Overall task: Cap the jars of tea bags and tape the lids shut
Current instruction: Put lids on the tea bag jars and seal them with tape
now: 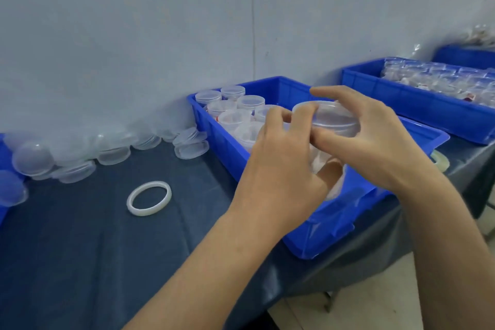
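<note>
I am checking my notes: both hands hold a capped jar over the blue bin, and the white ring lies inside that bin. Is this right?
Not quite. The head view shows the white ring lying on the dark tablecloth, left of the blue bin, not inside it. The rest stands: the left hand and right hand hold a capped jar over that bin.
</note>
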